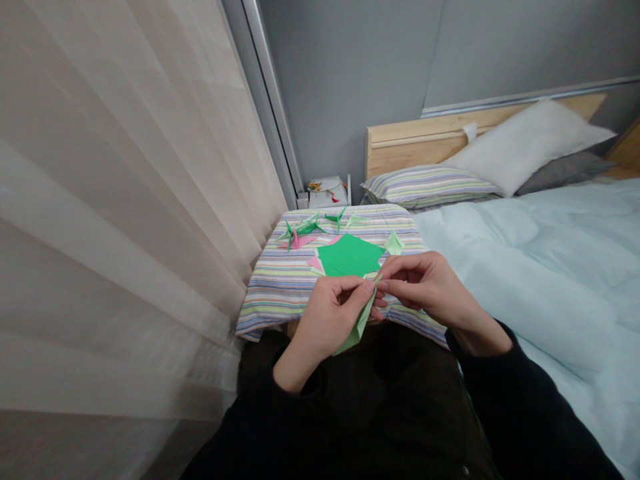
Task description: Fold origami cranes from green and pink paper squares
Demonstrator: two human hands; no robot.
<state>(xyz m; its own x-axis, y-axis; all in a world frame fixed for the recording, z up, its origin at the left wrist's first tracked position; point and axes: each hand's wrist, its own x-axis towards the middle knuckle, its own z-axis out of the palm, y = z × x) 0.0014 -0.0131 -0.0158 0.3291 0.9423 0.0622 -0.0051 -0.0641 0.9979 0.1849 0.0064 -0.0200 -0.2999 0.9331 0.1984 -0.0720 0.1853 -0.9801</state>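
Between my two hands is a folded piece of light green paper [357,332], held over my lap at the table's near edge. My left hand [333,310] pinches it between thumb and fingers, and its lower part hangs below that hand. At the paper's upper end, my right hand [425,283] closes thumb and fingertips on the tip. Just beyond the hands lies a stack of green paper squares [350,255], with pink sheet corners [315,263] showing at its left. A pale green folded paper piece [394,243] rests to the right of the stack.
Several folded paper cranes, green [336,219] and pink [297,240], sit at the back of the striped cloth-covered table [275,287]. A curtain [150,200] hangs close on the left. The bed [550,267] adjoins on the right. A white box [327,192] stands behind.
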